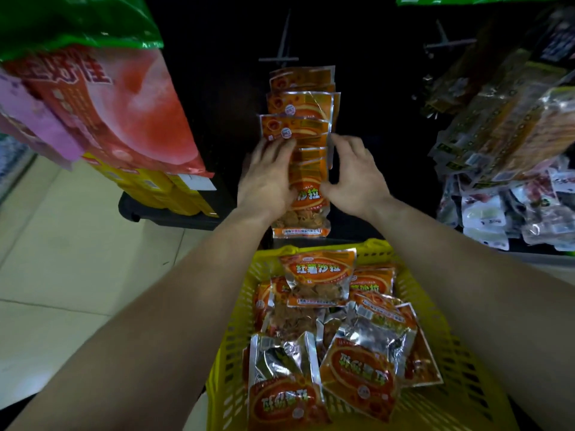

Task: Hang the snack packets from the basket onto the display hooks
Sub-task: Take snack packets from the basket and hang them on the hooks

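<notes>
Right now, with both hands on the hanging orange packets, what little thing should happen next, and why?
Probably let go and reach down for another packet. The left hand and right hand only press the sides of the hanging orange packets, which look lined up, and the yellow basket holds several more packets.

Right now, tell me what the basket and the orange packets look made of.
Basket: moulded plastic by the look, glossy yellow, with an open lattice wall. Orange packets: seemingly thin foil-laminate film, with crinkled silver edges that catch the light and a clear window showing the snack.
</notes>
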Action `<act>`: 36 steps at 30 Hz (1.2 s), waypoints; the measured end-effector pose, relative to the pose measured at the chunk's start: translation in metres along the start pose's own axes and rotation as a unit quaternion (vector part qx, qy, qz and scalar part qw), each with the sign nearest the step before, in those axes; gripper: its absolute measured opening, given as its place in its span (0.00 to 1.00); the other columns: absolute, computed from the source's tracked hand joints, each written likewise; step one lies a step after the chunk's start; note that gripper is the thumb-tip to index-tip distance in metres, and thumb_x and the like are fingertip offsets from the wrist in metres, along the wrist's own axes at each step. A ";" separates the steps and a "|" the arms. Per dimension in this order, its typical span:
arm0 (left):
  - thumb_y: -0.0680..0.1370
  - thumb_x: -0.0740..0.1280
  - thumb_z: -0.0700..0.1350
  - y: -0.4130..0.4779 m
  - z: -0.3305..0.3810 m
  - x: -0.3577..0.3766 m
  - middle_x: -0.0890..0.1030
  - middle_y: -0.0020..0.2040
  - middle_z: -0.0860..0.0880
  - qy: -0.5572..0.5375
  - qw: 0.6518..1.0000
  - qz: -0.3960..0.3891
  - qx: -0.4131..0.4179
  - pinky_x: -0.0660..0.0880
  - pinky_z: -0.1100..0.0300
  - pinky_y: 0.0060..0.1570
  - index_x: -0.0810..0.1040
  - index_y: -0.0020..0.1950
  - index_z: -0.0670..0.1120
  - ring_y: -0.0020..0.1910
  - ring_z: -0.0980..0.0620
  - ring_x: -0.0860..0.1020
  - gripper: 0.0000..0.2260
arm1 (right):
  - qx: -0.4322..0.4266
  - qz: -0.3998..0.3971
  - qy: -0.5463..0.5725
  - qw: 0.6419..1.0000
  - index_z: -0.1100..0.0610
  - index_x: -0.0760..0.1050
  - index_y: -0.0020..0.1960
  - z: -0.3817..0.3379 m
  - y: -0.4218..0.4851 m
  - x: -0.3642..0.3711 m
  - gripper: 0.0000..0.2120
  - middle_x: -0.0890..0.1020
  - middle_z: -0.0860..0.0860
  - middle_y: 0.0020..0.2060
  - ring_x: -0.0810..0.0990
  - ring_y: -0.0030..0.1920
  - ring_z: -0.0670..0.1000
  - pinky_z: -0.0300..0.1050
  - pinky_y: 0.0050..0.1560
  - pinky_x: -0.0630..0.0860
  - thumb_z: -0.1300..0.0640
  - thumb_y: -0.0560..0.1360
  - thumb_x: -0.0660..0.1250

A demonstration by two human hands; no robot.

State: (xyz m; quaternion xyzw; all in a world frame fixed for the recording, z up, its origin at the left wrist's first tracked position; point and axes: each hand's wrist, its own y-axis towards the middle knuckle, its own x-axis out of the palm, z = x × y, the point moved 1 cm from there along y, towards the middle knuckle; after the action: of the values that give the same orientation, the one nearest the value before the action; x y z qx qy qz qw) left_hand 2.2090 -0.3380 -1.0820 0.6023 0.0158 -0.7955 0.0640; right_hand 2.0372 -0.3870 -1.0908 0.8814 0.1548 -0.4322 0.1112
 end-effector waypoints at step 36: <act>0.78 0.66 0.44 -0.038 -0.007 0.018 0.84 0.50 0.49 0.039 0.999 0.024 0.016 0.75 0.52 0.49 0.81 0.54 0.51 0.49 0.45 0.81 0.07 | 0.060 -0.012 0.003 0.998 0.49 0.57 0.75 0.027 -0.078 0.023 0.32 0.71 0.50 0.66 0.75 0.62 0.53 0.52 0.56 0.77 0.46 0.76 0.68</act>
State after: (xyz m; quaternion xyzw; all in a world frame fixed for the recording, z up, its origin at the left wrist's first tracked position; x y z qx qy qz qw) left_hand 2.2063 -0.3010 -1.1030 0.6337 -0.0091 -0.7701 0.0730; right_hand 2.0022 -0.3195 -1.1297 0.8859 0.1397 -0.4392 0.0522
